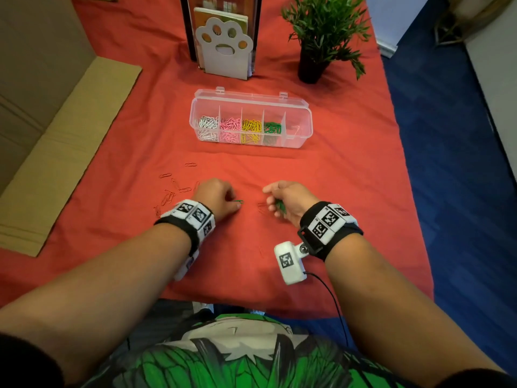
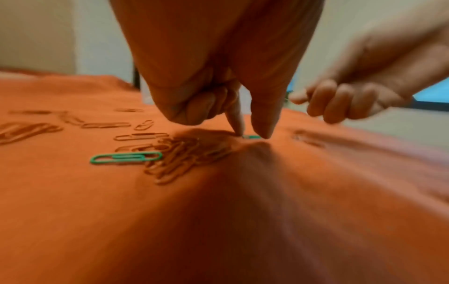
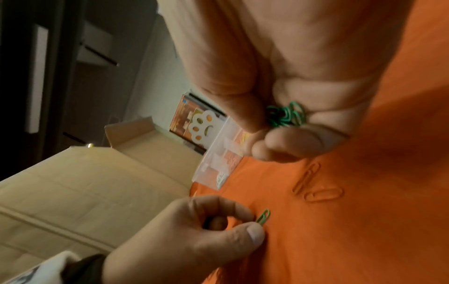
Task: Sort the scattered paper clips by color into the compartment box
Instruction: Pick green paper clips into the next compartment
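My left hand (image 1: 221, 198) pinches one end of a green paper clip (image 1: 239, 202) that lies on the red cloth (image 1: 335, 177), thumb and forefinger on it (image 2: 251, 136). My right hand (image 1: 282, 200) hovers just to the right, its fingers curled round a bunch of green clips (image 3: 286, 115). Another green clip (image 2: 126, 158) lies loose under my left wrist. Several red clips (image 1: 170, 191) lie scattered left of my left hand, and two more red clips (image 3: 316, 186) below my right hand. The clear compartment box (image 1: 303, 130) stands open further back, holding white, pink, yellow and green clips in separate compartments.
A paw-shaped white holder (image 1: 223, 49) with booklets and a potted plant (image 1: 321, 32) stand behind the box. Flattened cardboard (image 1: 56, 152) lies at the left. The cloth's right edge drops to blue floor (image 1: 447, 163).
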Available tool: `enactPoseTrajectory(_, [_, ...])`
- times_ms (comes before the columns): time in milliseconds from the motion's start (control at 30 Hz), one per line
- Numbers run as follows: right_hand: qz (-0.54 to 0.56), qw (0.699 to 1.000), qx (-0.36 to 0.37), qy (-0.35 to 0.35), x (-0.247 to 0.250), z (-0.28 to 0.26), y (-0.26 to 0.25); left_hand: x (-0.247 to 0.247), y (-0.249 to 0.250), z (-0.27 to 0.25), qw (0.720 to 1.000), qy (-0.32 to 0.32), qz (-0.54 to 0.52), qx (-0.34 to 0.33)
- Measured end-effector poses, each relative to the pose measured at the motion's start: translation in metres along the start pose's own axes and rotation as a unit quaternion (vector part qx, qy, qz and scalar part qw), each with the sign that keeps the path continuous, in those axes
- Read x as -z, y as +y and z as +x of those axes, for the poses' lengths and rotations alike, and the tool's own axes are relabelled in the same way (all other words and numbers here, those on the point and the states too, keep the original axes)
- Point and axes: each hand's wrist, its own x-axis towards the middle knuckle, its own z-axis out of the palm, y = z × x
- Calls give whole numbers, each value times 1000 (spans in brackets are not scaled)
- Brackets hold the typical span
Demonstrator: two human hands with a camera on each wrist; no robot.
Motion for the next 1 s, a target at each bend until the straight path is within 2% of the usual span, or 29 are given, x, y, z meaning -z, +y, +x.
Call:
enactPoseTrajectory(67, [-44, 999, -27, 1, -3, -2, 4, -6, -1, -1, 997, -14, 62, -39])
enactPoseTrajectory(167, [-96, 994, -51, -16, -11, -4, 9, -10, -1, -2, 995, -30, 77, -47])
enactPoseTrajectory(233, [-124, 991, -44, -30, -16, -3, 12, -4, -1, -4, 999, -13, 22, -20])
enactPoseTrajectory(300, [-161, 986, -17, -33, -21, -2, 13, 7, -3, -7, 989, -27, -139, 49])
enactPoseTrajectory(333, [-182, 983, 6, -30, -24, -2, 13, 14, -5, -8, 957, -54, -268, 93])
enactPoseTrajectory(400, [-209, 976, 62, -24, -34, -1, 13, 26, -13, -15, 846, -66, -505, 159])
enactPoseTrajectory(433, [-221, 971, 82, -27, -40, -2, 12, 33, -19, -19, 794, -68, -580, 169])
enactPoseTrajectory(467, [-248, 963, 100, -33, -48, -2, 12, 39, -25, -23, 759, -71, -624, 170])
enactPoseTrajectory(533, [-338, 930, 138, -47, -64, -1, 13, 47, -40, -30, 724, -69, -667, 163])
enactPoseTrajectory(600, [-419, 889, 176, -55, -80, 1, 14, 49, -53, -31, 707, -55, -682, 178])
enactPoseTrajectory(633, [-450, 871, 188, -58, -87, 2, 15, 50, -58, -29, 714, -42, -670, 198])
enactPoseTrajectory(667, [-474, 855, 201, -60, -94, 4, 17, 50, -62, -28, 736, -22, -641, 214])
enactPoseTrajectory(700, [-492, 843, 209, -61, -99, 6, 18, 49, -65, -27, 778, -1, -588, 222])
enactPoseTrajectory(733, [-507, 832, 217, -59, -102, 7, 19, 46, -70, -26, 831, 17, -511, 219])
enactPoseTrajectory(767, [-519, 824, 222, -54, -103, 8, 19, 44, -75, -27, 883, 27, -421, 205])
enactPoseTrajectory(800, [-524, 820, 226, -39, -102, 10, 19, 42, -80, -28, 919, 24, -352, 176])
enactPoseTrajectory(900, [-481, 845, 230, 38, -92, 14, 14, 35, -87, -35, 972, -37, -217, 87])
enactPoseTrajectory(933, [-465, 853, 228, 61, -87, 16, 12, 35, -86, -37, 987, -38, -142, 63])
enactPoseTrajectory(1000, [-459, 856, 221, 91, -83, 19, 6, 32, -84, -38, 999, -23, -25, 28])
